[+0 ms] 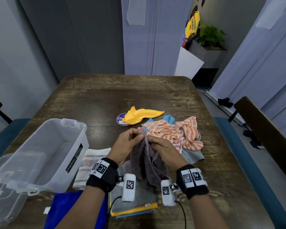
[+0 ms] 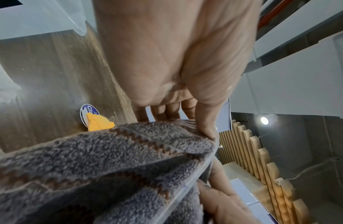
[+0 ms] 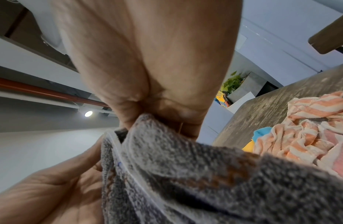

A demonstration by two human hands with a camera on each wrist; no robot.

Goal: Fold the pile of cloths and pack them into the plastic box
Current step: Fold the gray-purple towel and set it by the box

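At the left of the table (image 1: 106, 96) the plastic box (image 1: 59, 171) stood open. I could see no cloth inside it, so I judged packing had not begun. A folded striped cloth (image 1: 91, 161) lay just beside its wall. The step in hand was folding: the left hand (image 1: 125, 142) pinched the top edge of a grey towel (image 1: 145, 162) between thumb and fingers, and the right hand (image 1: 165, 148) pinched the same edge right next to it. The towel hung bunched and creased from both grips above a folded stack (image 1: 134, 202) at the near edge of the table. It was thick terry with a brown zigzag band and a pale hem. Next, I reckoned, the hands would need to slide apart along that hem to find the corners and spread it flat. Off to the right lay the unfolded pile (image 1: 170, 132) of orange-striped cloths.
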